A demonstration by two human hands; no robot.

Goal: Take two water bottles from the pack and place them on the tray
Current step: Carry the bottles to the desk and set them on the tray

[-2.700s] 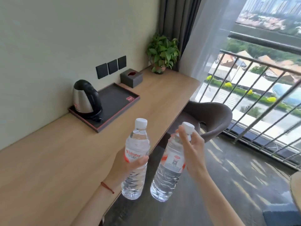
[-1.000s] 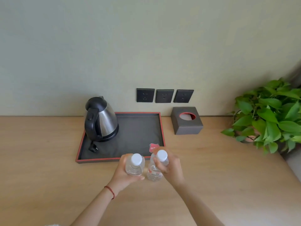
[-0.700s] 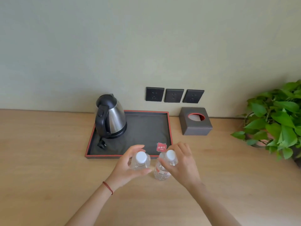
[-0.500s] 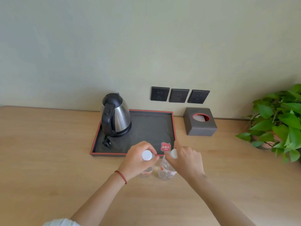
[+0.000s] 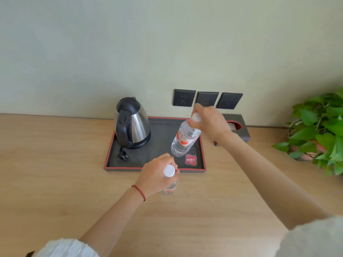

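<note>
Clear bottle A on tray — R hand gripping | L hand grips bottle B

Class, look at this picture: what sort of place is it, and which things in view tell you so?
Probably a hotel room. A kettle stands on a tray on a desk under wall sockets, with a tissue box beside it, and bottled water is being set out.

The right hand holds one bottle over the tray; the left hand holds another bottle.
</note>
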